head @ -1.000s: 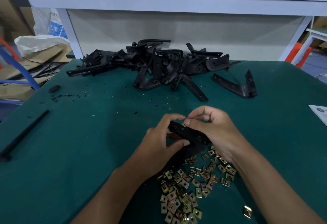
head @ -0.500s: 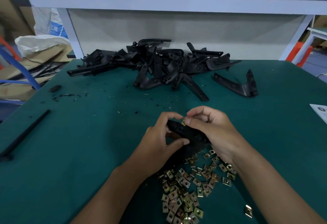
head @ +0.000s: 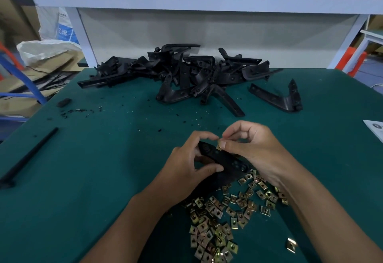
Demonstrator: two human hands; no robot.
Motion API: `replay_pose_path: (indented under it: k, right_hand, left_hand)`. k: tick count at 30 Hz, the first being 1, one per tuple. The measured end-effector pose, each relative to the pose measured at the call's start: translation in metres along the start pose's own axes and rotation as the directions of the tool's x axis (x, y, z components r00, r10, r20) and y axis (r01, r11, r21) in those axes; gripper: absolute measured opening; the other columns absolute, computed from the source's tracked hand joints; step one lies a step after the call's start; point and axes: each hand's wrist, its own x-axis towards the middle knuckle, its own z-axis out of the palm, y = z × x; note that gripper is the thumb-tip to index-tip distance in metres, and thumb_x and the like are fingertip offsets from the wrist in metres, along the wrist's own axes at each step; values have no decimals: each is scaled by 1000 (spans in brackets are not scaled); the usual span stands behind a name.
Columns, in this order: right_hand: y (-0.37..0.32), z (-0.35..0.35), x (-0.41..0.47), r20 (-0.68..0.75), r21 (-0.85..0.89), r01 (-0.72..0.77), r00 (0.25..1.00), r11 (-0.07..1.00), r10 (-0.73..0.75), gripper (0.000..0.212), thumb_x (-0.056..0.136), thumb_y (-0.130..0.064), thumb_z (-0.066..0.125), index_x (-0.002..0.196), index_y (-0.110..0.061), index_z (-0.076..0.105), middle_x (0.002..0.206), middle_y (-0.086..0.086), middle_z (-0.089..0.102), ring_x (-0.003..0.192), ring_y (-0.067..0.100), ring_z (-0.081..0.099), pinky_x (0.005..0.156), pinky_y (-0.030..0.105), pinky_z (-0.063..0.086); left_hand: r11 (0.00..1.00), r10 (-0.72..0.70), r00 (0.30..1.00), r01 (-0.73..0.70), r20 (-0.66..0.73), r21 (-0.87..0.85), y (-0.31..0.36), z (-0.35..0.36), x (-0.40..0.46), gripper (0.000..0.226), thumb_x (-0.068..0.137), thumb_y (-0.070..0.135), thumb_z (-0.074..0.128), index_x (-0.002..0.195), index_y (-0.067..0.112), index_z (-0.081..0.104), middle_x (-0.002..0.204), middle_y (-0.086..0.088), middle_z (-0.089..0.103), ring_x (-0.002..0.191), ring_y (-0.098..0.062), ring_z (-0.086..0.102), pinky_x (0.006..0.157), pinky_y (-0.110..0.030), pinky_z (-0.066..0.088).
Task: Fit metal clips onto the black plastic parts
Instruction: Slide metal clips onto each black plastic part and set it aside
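Pinching brass-toned clip (head: 218, 147), right hand (head: 253, 148); left hand (head: 186, 171) grip holding matte black part (head: 223, 157).

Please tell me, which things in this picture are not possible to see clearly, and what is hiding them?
All in the head view:
- The metal clip: mostly hidden by the right hand fingertips; whether it is seated cannot be told.
- The black plastic part: its near end is covered by the left hand.
- White paper: cut off by the right edge.
- Pile of black parts: single pieces too tangled to count.
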Motion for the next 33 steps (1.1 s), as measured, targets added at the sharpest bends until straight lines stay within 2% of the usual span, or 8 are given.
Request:
replay_pose_path:
  k: [8, 14, 17, 19, 22, 26, 30, 33]
  right_hand:
    - [-1, 9, -4, -46, -5, -2, 999, 1000, 2, 19, 82, -12, 82, 78, -29, 75, 82, 0, 75, 76, 14, 72, 80, 36, 56]
    - [-4, 14, -8, -64, -15, 40, 997, 999, -41, 21, 81, -12, 81, 76, -31, 73, 77, -3, 74, 71, 6, 68, 67, 21, 51]
    - [-5, 18, -10, -90, -16, 96, 991, 995, -97, 20, 82, -10, 80, 80, -29, 73, 78, -4, 75, 71, 2, 68, 63, 13, 50]
    - [-5, 20, -11, -97, 2, 89, 991, 996, -89, 17, 82, -12, 79, 84, -28, 74, 82, -3, 77, 74, 4, 71, 65, 16, 54]
    - [-5, 19, -9, -60, 68, -22, 998, 997, 27, 16, 83, -12, 78, 85, -28, 77, 81, -3, 76, 77, 11, 73, 69, 25, 56]
    - [-6, 13, -8, 46, 113, -148, 989, 982, 143, 15, 82, -8, 78, 81, -23, 80, 80, 0, 75, 74, 12, 71, 63, 20, 55]
    - [-5, 11, -8, 58, 28, -151, 987, 988, 149, 13, 81, -10, 79, 85, -22, 81, 83, 2, 77, 78, 16, 72, 74, 30, 57]
    - [-2, 17, -10, -6, -29, -106, 994, 994, 106, 12, 83, -15, 79, 86, -26, 81, 82, 3, 76, 77, 11, 71, 71, 24, 57]
  left_hand:
    - [996, -24, 1000, 23, -13, -82, 3, -3, 0, 49, 85, 19, 81, 117, 45, 54, 97, 10, 77, 95, -5, 73, 80, -28, 61]
    - [978, -71, 997, 70, 2, -198, 6, -5, 3, 47, 80, 20, 86, 113, 40, 57, 94, -3, 78, 93, -18, 75, 86, -50, 59]
    - [949, -105, 994, 106, 18, -295, 8, -8, 5, 34, 75, 16, 84, 101, 23, 63, 87, 2, 77, 85, -14, 74, 78, -31, 59]
    - [920, -123, 989, 145, 85, -365, 9, -11, 4, 19, 77, 14, 78, 93, 17, 68, 85, 5, 77, 82, -8, 73, 73, -19, 55]
    - [880, -123, 975, 194, 187, -433, 8, -16, 1, 14, 87, 16, 73, 100, 20, 75, 95, -3, 77, 89, -15, 73, 77, -23, 55]
    - [924, -105, 970, 177, 220, -339, 8, -21, 0, 14, 92, 26, 70, 101, 33, 76, 99, 0, 77, 93, -15, 72, 81, -23, 54]
    - [956, -108, 961, 171, 255, -237, 7, -25, 0, 22, 97, 19, 66, 104, 38, 74, 103, 8, 77, 97, -10, 72, 81, -17, 53]
    - [983, -95, 974, 125, 203, -137, 6, -25, 0, 20, 96, 20, 68, 104, 38, 73, 103, 10, 77, 97, -9, 72, 83, -19, 55]
